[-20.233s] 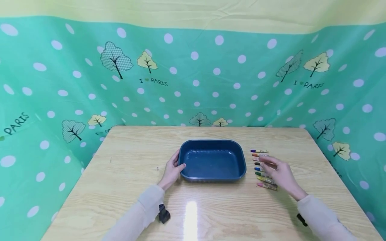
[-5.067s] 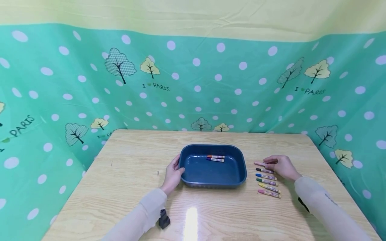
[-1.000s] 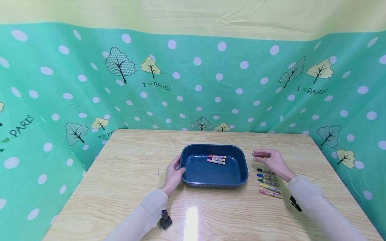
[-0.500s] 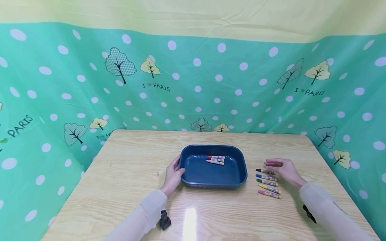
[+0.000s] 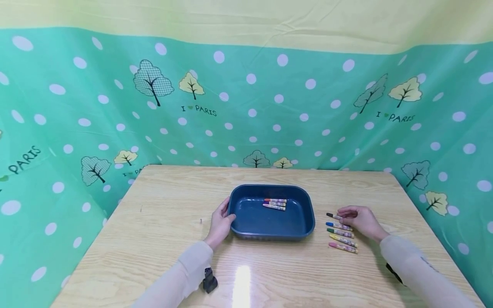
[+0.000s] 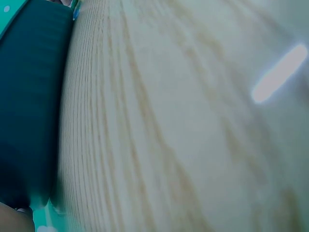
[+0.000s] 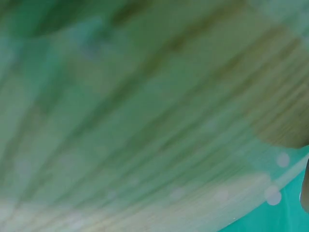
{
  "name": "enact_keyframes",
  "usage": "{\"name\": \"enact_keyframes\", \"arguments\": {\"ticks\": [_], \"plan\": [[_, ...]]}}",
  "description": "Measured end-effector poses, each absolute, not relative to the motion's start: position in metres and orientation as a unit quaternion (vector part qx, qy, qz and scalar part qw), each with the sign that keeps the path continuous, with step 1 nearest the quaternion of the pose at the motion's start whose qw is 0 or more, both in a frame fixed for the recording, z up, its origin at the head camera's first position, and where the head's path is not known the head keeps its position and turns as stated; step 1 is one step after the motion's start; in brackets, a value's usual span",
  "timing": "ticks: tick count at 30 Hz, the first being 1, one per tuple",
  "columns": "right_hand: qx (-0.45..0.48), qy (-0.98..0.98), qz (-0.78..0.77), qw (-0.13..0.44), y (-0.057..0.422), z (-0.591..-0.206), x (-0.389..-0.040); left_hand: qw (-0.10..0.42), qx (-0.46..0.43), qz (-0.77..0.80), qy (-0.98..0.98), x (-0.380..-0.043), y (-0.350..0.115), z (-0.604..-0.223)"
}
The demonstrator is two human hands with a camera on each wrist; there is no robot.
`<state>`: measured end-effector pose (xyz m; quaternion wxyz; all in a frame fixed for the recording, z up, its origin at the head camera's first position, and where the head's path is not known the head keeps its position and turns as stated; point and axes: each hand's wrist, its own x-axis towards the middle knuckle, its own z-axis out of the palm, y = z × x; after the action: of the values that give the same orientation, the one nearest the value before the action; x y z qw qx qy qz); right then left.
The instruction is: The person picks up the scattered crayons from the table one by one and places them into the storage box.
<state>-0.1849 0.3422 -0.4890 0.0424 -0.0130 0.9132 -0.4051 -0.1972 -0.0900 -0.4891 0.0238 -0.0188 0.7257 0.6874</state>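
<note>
In the head view my left hand grips the left wall of a dark blue plastic bin, its thumb over the rim. The bin also shows at the left of the left wrist view. Inside it lie an orange crayon, a purple crayon and a pale pink crayon, side by side. My right hand pinches the wrapped end of a black crayon, whose dark tip sticks out to the left. Its fingers cover the rest of that crayon.
Below the black crayon, a blue crayon, a green crayon, a yellow crayon and a bright pink crayon lie in a column on the wooden table. A green dotted curtain hangs behind.
The orange, purple and pale pink crayons have gone from the table into the bin. My right hand has since come back right and down to the black crayon; the left stays on the bin.
</note>
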Motion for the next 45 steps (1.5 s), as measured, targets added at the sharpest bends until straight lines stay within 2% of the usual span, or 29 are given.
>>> {"name": "enact_keyframes", "arguments": {"ticks": [16,24,32,45], "plan": [[0.007,0.924,-0.377,0.056,0.335,-0.472,-0.188,0.024,-0.023,0.684,0.729,-0.198,-0.090,-0.489],[-0.008,0.923,-0.385,0.019,0.326,-0.449,-0.195,0.025,-0.025,0.686,0.726,-0.197,-0.091,-0.490],[-0.010,0.908,-0.419,0.022,0.303,-0.422,-0.198,0.019,-0.017,0.685,0.728,-0.197,-0.090,-0.488],[-0.041,0.891,-0.452,0.021,0.247,-0.414,-0.212,0.021,-0.013,0.693,0.721,-0.197,-0.091,-0.488]]}}
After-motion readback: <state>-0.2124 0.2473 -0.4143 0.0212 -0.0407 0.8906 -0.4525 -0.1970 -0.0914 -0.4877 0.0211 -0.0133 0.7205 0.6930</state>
